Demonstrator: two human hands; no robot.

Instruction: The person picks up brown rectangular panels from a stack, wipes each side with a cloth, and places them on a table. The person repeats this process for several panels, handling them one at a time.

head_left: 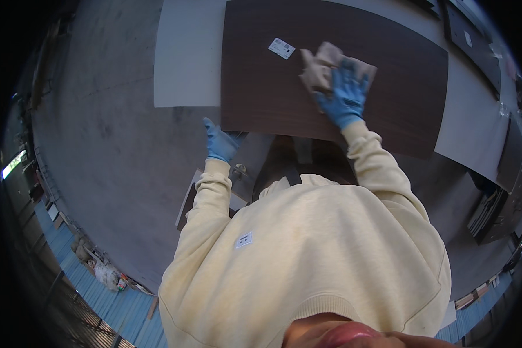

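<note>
- Both hands wear blue gloves and work well apart: the right hand (343,93) lies spread, fingers open, pressing flat on a crumpled beige cloth (330,65), while the left hand (220,141) is curled at the near left corner of a dark brown panel (272,87), fingers bent over its edge.
- That dark brown panel is the largest thing in view, a wood-grained board lying flat and slightly skewed, reaching from the left hand across to the far right.
- Under it a pale grey sheet (185,58) shows at the left, its edge running past the panel's left side, and more of the same pale surface (470,133) shows past the panel's right end.
- Grey concrete floor (110,145) spreads out to the left and below.
- Cream sweatshirt sleeves (377,168) run from both gloves back toward the camera; a small white rectangular tag (244,239) with dark print sits on the chest.
- More dark panels (493,214) lie stacked at the right rim, others at the top right.
- The cloth sits on the panel's far middle, bunched, partly covered by the right hand.
- A small white rectangular label (282,48), tilted, with dark print, is stuck on the panel just left of the cloth, not touching it.
</note>
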